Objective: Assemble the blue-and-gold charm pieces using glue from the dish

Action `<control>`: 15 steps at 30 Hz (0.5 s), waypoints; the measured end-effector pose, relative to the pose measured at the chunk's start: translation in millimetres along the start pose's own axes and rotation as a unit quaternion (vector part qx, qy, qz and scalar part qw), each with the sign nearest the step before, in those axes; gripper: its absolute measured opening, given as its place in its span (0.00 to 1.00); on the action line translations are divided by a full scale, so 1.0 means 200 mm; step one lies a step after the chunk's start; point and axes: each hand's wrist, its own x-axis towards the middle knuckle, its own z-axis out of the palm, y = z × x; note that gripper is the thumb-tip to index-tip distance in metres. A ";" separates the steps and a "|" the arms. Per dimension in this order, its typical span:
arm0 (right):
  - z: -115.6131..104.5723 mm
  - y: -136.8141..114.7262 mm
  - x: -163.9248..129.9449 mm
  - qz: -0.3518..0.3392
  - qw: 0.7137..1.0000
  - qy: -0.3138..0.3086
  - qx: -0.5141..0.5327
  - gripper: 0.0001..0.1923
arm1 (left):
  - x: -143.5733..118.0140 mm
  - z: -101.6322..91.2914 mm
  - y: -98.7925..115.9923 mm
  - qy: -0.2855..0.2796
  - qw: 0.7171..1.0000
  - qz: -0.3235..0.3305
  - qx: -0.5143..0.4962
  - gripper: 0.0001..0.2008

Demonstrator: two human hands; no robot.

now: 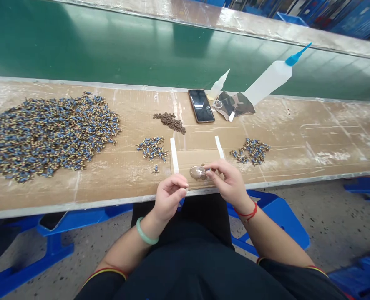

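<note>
At the near edge of our worktop [78,183], on a small taped-down cardboard patch [195,160], lies a small round glossy puddle [197,171], brownish and shiny like glue. Our right hand [230,181] touches its right side, fingers drawn together and pinching something tiny at the puddle's rim; what that piece is, we cannot tell. Our left hand [169,196] sits just left and nearer, apart from the puddle, its thumb and forefinger pressed together as if around a very small part that is hidden from us. Two white tape strips [174,155] hold the patch down at its sides. Just left of it lies a small cluster of blue-and-tan parts [152,148], and right of it a similar little heap [250,151]. Farther off sits a pile of dark brown pieces [170,121], a black phone [201,105] lying flat, a small clear dropper bottle [218,85] and a big translucent squeeze bottle [270,81] with a blue nozzle, tipped on its side. Far left spreads a wide heap of blue-and-tan parts [47,133] on the scuffed brown cardboard surface.
</note>
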 end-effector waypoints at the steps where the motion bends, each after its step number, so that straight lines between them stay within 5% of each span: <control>1: 0.00 0.00 0.00 0.000 1.000 0.001 -0.001 0.11 | 0.00 0.00 0.00 0.000 1.000 -0.001 0.000 0.16; 15: -0.02 0.00 0.01 -0.011 1.000 0.001 -0.007 0.09 | 0.00 0.02 0.00 0.002 1.000 -0.002 -0.010 0.16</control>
